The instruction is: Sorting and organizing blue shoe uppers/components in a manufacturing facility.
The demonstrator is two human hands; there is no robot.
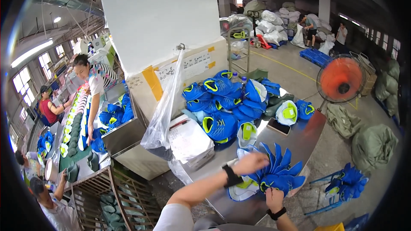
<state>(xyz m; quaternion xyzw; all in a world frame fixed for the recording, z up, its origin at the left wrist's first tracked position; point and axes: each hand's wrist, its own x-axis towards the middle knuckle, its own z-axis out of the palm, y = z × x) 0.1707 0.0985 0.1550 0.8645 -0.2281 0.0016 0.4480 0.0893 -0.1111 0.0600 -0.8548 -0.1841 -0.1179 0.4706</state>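
On the metal tabletop [299, 139] in front of me lies a fanned-out bunch of blue shoe uppers [280, 162] with lime-green linings. My left hand [255, 162], a black band on its wrist, is over the left side of the fan. Its fingers are curled together; whatever is in them is too small to make out. Lower down, my right hand [274, 199] pinches the edge of the nearest blue shoe upper [282, 182]. Pale uppers [242, 190] with lime-green insides lie partly under my left forearm.
Blue shoe uppers [220, 126] are heaped at the table's far side, near a phone [278, 126] and a stack of white paper [188, 139]. An orange fan [342, 79] stands right. A blue stool [327, 205] bears more uppers. Left are a slatted cart [122, 192] and co-workers along a conveyor.
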